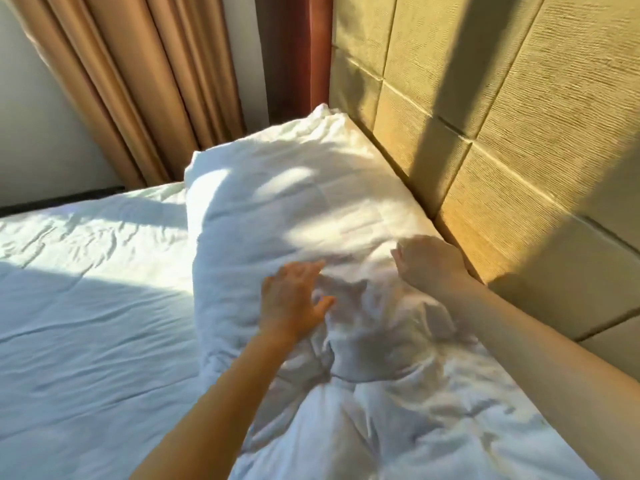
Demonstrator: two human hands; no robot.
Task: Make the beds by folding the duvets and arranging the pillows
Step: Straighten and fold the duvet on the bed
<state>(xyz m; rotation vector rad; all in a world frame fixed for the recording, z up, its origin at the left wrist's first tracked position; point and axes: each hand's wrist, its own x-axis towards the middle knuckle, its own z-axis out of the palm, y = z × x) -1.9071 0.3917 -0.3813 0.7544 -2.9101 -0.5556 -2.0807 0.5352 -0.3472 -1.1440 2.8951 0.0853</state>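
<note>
A plump white pillow (277,202) lies along the head of the bed against the padded headboard (502,116). My left hand (294,299) rests flat on its near end with fingers spread. My right hand (429,261) touches the same end closer to the headboard, fingers loosely bent; whether it grips cloth is unclear. A second white pillow or bunched bedding (398,393) lies crumpled under my forearms. The white sheet (86,306) covers the mattress to the left.
Tan curtains (138,81) hang at the far left behind the bed, beside a reddish wooden post (298,53). The headboard runs along the right side. Sunlight and shadow stripe the bedding.
</note>
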